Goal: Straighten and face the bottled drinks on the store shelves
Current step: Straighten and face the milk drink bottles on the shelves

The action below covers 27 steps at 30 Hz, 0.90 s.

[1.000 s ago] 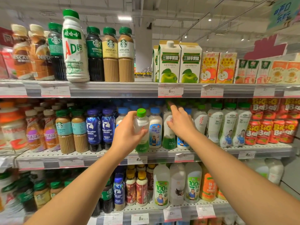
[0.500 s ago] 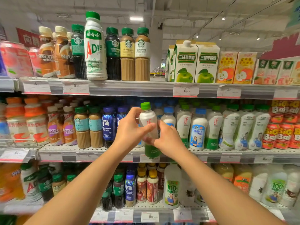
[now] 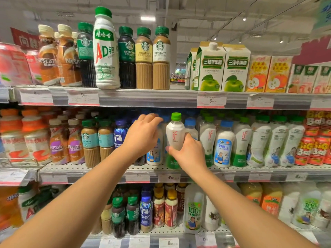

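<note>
Hands at the middle shelf, one gripping a green-capped "if" bottle.

The middle shelf is packed edge to edge, its front row near the perforated lip, and only a narrow slot shows between the blue-capped bottle and the next "if" bottle. The right hand wraps its fingers around the lower body of the "if" bottle, which stands upright at the shelf front, logo facing out. The left hand hovers just left of it with fingers loosely curled, holding nothing, in front of the blue coffee bottle. On the top shelf, readable labels include NESCAFE, AMERICANO, CHEESE LATTE and CAFFE LATTE, and a tall white "AD" bottle. Price tags read 9, 6 and 2.
</note>
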{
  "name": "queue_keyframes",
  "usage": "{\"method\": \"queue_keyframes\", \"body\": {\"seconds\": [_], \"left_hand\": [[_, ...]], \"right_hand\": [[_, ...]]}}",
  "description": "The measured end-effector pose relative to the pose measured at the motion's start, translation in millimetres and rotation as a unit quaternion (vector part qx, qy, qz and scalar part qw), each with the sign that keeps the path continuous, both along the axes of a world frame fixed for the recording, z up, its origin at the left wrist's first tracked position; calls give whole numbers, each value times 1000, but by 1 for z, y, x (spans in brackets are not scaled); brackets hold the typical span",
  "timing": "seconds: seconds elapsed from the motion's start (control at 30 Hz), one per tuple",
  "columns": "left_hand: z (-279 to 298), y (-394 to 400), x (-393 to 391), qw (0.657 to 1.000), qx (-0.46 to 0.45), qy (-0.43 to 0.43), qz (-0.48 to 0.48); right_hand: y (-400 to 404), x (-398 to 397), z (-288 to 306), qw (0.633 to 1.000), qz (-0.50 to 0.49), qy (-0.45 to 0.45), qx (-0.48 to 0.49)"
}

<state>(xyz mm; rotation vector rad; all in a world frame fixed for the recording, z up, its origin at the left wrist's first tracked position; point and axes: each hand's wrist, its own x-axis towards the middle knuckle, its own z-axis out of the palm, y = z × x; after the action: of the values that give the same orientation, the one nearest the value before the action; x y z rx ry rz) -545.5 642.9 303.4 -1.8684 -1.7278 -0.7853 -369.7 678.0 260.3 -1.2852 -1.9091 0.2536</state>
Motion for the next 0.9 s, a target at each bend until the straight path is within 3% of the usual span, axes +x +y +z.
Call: {"method": "queue_keyframes", "body": {"seconds": [0.27, 0.67, 0.9], "left_hand": [[11, 25, -3, 996, -4, 56, 62], [12, 29, -10, 988, 21, 131, 82], [13, 29, -7, 992, 17, 94, 83]], "right_hand": [[-1, -19, -7, 998, -59, -27, -19], [-8, -21, -30, 999, -52, 4, -3], [-12, -11, -49, 996, -63, -55, 12]]}}
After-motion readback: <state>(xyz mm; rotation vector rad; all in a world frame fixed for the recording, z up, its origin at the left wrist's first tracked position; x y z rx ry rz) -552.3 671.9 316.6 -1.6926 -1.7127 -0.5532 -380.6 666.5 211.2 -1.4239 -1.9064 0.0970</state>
